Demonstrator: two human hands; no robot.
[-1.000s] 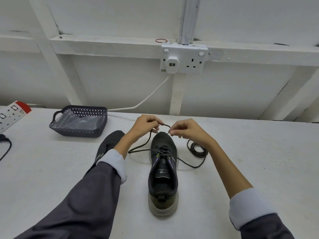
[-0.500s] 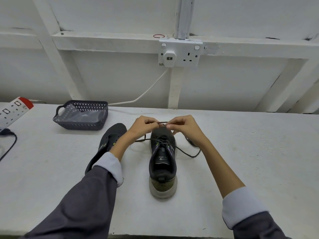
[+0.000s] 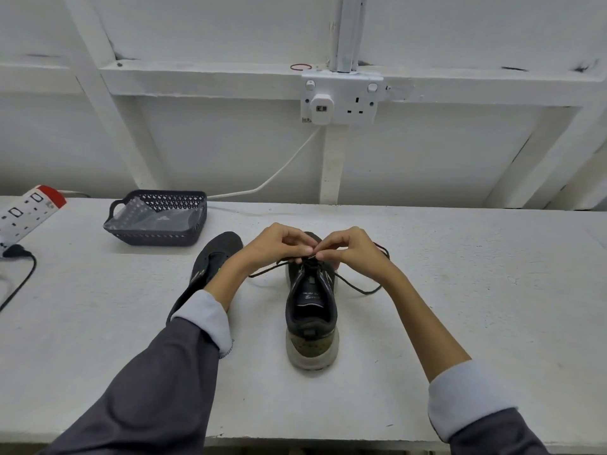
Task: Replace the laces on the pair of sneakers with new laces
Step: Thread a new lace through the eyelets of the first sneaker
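Nearest the camera, two dark grey sleeves with pale turned-back cuffs, the left sleeve [image 3: 147, 389] and the right sleeve [image 3: 492, 431], reach forward over the white table [image 3: 460, 290]. Between the forearms a dark sneaker [image 3: 311, 323] stands upright on its sole, its pale heel toward the camera and its toe pointing away. Over its forward eyelets the left hand [image 3: 276, 246] and the right hand [image 3: 348, 249] meet, fingertips touching. Both have their fingers curled in, and each pinches the dark lace [image 3: 364, 292] between thumb and fingertips, though the exact spot is too small to make out. Slack lace trails onto the table on both sides of the shoe, with a loop lying under the right wrist. Just left, the second sneaker [image 3: 216, 257] lies tipped on its side, partly hidden by the left forearm. Farther back sits a dark plastic basket [image 3: 157, 238] holding a clear plastic bag [image 3: 154, 220], and at the far left edge a power strip [image 3: 26, 211]. On the wall behind is a double wall socket [image 3: 358, 100] with a white plug [image 3: 322, 108] in it.
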